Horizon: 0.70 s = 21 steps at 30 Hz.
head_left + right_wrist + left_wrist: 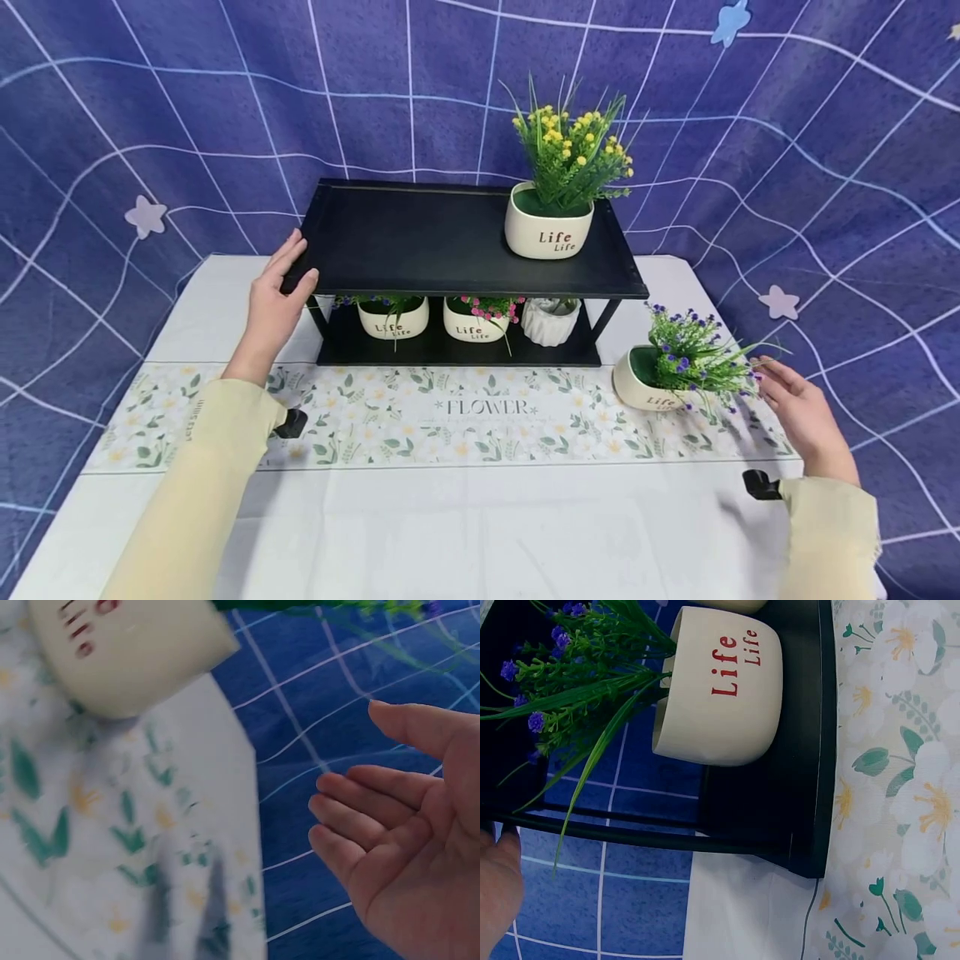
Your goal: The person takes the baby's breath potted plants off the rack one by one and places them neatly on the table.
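My left hand [272, 304] rests against the left end of a black two-tier shelf [405, 237], its fingers along the upper board's side edge and its thumb by the front corner. In the left wrist view, only part of that hand [499, 881] shows. On the right, my right hand [806, 417] is beside a cream potted plant [633, 379] with purple flowers, near its leaves. In the right wrist view, the palm is bare, fingers slightly bent, apart from the pot [127, 656]. A yellow-flowered potted plant [549, 233] stands on the upper board's right side.
The lower tier holds a purple-flowered pot [393, 321], a pink-flowered pot [474, 323] and a white ribbed pot [551, 322]. A floral strip marked FLOWER [487, 429] crosses the white table [480, 525]. Behind hangs a blue gridded curtain [225, 108].
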Available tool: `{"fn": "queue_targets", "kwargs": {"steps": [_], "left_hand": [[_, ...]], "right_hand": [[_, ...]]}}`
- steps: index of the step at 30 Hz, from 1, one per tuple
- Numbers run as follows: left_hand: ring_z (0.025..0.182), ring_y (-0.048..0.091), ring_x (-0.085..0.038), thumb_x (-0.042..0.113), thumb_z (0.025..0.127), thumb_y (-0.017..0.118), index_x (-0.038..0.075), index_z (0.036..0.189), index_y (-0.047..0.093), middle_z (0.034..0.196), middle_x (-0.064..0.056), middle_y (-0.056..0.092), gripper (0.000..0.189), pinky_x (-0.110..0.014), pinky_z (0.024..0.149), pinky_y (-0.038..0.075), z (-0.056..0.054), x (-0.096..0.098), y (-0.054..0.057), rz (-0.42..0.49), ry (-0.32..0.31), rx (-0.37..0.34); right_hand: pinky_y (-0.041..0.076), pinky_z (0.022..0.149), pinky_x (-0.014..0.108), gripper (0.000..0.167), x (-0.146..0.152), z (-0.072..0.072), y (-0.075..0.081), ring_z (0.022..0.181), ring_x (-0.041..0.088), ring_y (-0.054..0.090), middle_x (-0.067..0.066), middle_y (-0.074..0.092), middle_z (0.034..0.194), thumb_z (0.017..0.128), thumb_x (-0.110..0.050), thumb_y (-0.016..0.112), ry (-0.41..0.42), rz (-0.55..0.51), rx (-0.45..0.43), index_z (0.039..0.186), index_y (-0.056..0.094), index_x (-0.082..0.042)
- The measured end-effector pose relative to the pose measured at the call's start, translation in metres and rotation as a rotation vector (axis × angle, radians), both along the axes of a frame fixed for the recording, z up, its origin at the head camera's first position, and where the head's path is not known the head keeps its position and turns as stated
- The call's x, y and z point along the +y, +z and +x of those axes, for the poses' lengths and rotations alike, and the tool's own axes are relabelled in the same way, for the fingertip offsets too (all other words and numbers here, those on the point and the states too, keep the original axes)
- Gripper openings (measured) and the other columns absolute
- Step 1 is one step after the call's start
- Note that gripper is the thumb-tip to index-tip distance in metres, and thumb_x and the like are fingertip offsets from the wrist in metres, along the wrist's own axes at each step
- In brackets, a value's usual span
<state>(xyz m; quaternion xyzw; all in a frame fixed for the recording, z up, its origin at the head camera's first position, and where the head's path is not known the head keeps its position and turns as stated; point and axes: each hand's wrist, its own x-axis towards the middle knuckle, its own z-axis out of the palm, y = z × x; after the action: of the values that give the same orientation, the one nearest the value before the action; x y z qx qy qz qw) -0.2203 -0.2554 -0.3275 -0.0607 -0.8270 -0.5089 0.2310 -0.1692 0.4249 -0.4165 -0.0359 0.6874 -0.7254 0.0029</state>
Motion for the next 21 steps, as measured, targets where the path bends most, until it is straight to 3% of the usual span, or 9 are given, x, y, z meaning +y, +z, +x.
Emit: {"fn": "queue_targets", "kwargs": {"steps": [4,10,13,21], "left_hand": [[0.147,0.026,-0.032,0.006,0.096,0.053,-0.008,0.141,0.044,0.154,-0.023,0.034,0.048,-0.024,0.121,0.018,0.0,0.001,-0.001,0.01,0.001,-0.006],[0.147,0.027,-0.031,0.005,0.095,0.055,-0.007,0.14,0.045,0.154,-0.02,0.035,0.048,-0.026,0.122,0.019,0.0,0.001,0.0,0.006,0.005,-0.008],[0.147,0.026,-0.031,0.005,0.095,0.054,-0.007,0.141,0.044,0.154,-0.02,0.034,0.048,-0.027,0.122,0.019,0.0,0.001,-0.001,0.002,0.004,-0.015],[0.147,0.025,-0.032,0.006,0.096,0.051,-0.007,0.142,0.043,0.154,-0.022,0.033,0.048,-0.021,0.121,0.018,0.0,0.001,-0.001,0.002,0.002,-0.008]], "right_hand": [[0.035,0.097,0.001,0.061,0.0,0.001,0.016,0.107,-0.019,0.052,-0.027,0.058,0.117,0.101,-0.011,0.048,-0.021,0.094,0.017,0.153,0.019,-0.001],[0.031,0.099,-0.001,0.058,-0.004,-0.001,0.043,0.105,-0.022,0.051,-0.03,0.058,0.116,0.101,-0.014,0.05,-0.065,0.233,0.057,0.153,0.025,-0.005],[0.032,0.095,-0.001,0.056,-0.01,-0.002,0.059,0.104,-0.021,0.054,-0.03,0.06,0.116,0.1,-0.009,0.051,-0.082,0.225,0.085,0.152,0.03,-0.006],[0.042,0.087,0.002,0.051,-0.033,-0.009,0.095,0.106,-0.011,0.061,-0.02,0.067,0.117,0.093,0.007,0.054,-0.071,0.074,0.171,0.141,0.049,-0.009]]}}
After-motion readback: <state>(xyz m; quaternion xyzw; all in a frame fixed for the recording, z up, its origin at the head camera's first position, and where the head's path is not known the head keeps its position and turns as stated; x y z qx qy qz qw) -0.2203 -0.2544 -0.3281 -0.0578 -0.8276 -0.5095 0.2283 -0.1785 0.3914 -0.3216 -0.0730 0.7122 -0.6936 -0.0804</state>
